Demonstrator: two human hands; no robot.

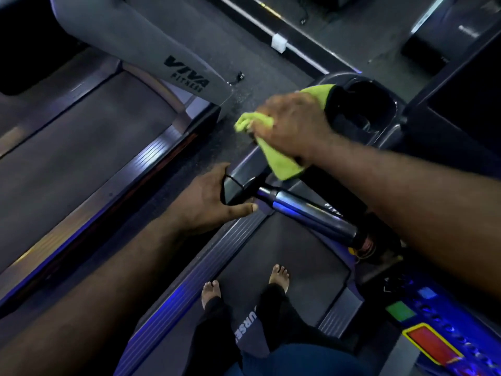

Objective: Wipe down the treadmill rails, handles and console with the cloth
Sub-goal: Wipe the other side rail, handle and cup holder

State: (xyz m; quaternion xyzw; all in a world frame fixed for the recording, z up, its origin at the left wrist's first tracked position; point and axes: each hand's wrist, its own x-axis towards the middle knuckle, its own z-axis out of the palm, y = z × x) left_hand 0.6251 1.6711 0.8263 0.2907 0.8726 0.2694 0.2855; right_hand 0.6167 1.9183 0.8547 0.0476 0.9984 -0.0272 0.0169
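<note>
While the right hand [294,123] has the green cloth [282,162] pinned on top of the console arm [245,165], the fingers are curled over a bunched end and the palm is pressing the rest flat; one tail hangs off the arm's near edge. The cloth sits at the console's left side, between the cup holder [371,104] and the arm's outer corner. The left hand [202,203] is wrapped round that outer corner, with the fingers over the far face and the thumb straight along the underside. It looks like a brace and carries no cloth. Key geometry: the chrome handle [306,214] leaves the arm just beside the left thumb. Its long axis runs back toward the person and to their right, passing under the right forearm. The cloth's hanging tail ends just short of the handle's root, so the cloth hand is the nearer one. My read is that the arm top is mid-wipe and the handle comes next. That would be a pull along the handle's axis toward the body, wrist turned so the cloth wraps the tube. The button panel [423,321] at the console's near right and the side rail [189,283] by the belt's left edge are well apart from the cloth, and I'd guess both are still to do.
</note>
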